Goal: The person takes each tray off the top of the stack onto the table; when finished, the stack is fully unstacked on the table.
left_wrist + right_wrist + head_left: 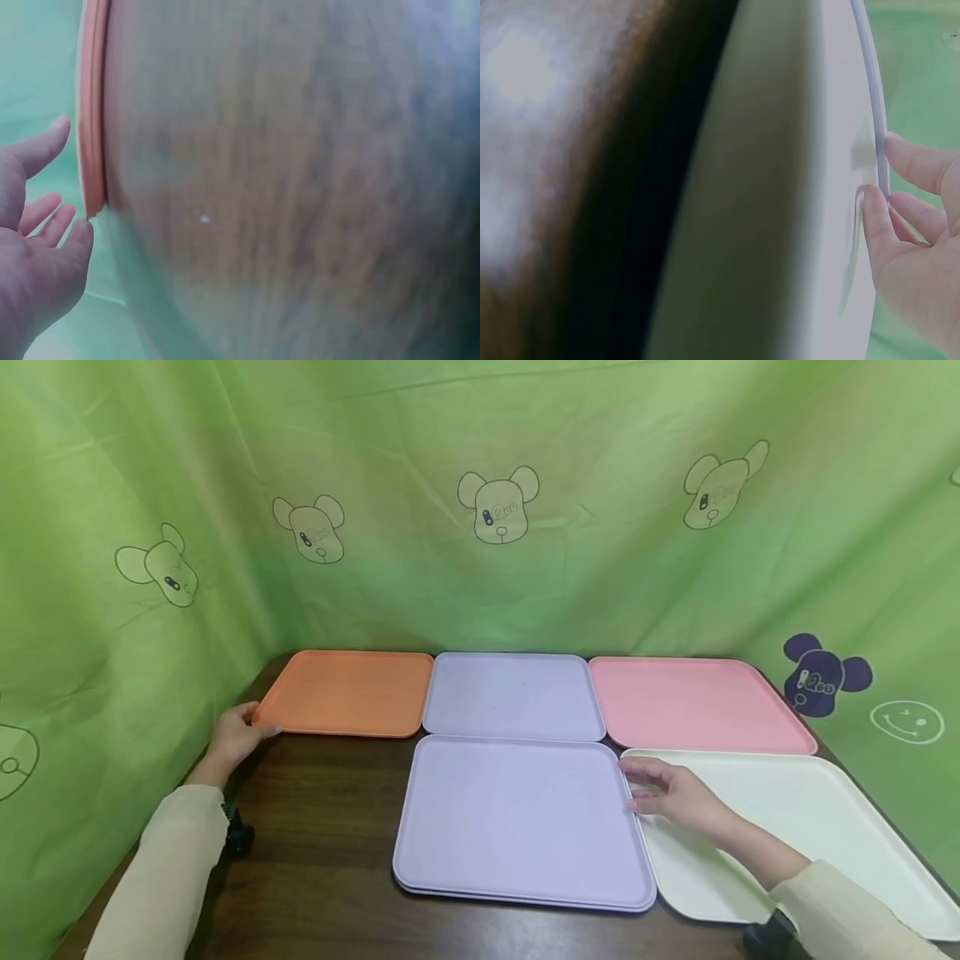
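My left hand [236,739] is at the near left corner of an orange tray [348,692], its thumb along the front edge. In the left wrist view its fingers are spread and relaxed, with a fingertip right at the corner of the orange tray [93,112]. The right hand [678,793] reaches over a white tray [795,827] to the right edge of a stack of lavender trays [517,818]. Its fingertips meet that edge with the fingers slightly bent and parted. The right wrist view shows fingertips beside the lavender edge [876,97], above the pale tray surface.
Behind the stack lies another lavender tray [513,696], between the orange tray and a pink tray [701,704]. The trays lie edge to edge on a dark wooden table [315,843]. A green curtain [420,585] with bear-head prints hangs around the back and sides.
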A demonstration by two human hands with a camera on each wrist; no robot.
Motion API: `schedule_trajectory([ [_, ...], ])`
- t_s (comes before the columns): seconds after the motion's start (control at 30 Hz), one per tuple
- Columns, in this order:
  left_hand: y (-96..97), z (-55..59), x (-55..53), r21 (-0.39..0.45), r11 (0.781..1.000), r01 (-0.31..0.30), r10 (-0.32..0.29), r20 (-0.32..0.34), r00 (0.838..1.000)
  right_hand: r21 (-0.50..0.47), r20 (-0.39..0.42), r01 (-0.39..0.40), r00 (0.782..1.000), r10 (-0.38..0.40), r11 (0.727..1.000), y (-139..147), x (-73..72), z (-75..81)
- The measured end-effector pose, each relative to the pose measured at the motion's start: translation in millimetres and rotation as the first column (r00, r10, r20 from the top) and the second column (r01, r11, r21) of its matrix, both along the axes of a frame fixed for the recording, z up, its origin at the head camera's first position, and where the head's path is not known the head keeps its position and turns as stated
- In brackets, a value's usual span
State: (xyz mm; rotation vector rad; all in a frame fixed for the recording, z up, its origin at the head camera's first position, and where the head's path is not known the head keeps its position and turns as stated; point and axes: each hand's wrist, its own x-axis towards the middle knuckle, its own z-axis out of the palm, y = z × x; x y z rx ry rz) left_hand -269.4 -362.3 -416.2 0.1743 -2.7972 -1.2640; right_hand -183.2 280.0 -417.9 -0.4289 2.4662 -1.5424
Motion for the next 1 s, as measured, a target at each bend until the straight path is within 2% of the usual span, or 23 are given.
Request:
schedule_trajectory([
  [0.1, 4.4, 5.4, 0.4, -0.001, 1.000, -0.002, 0.001, -0.017, 1.000, 0.013, -0.010, 0.004, 1.000, -0.004, 1.000, 0.1, -0.2, 0.8],
  [0.2, 11.5, 8.6, 2.2, 0.012, 1.000, 0.021, -0.021, -0.021, 1.000, 0.013, -0.016, 0.001, 1.000, -0.001, 1.000, -0.3, 0.3, 1.9],
  [0.5, 48.2, 10.8, 5.7, 0.092, 0.987, 0.134, -0.126, -0.084, 0.988, 0.009, -0.013, -0.001, 1.000, 0.001, 1.000, 0.2, 0.6, 1.1],
  [0.7, 80.9, 8.4, 14.7, 0.178, 0.960, 0.218, -0.204, -0.095, 0.974, -0.015, -0.002, -0.004, 1.000, 0.004, 1.000, 1.1, -0.1, -0.9],
  [1.0, 135.4, -6.7, 36.6, 0.265, 0.912, 0.313, -0.293, -0.115, 0.949, -0.008, -0.011, -0.010, 1.000, 0.009, 1.000, 1.0, -0.1, -1.2],
])
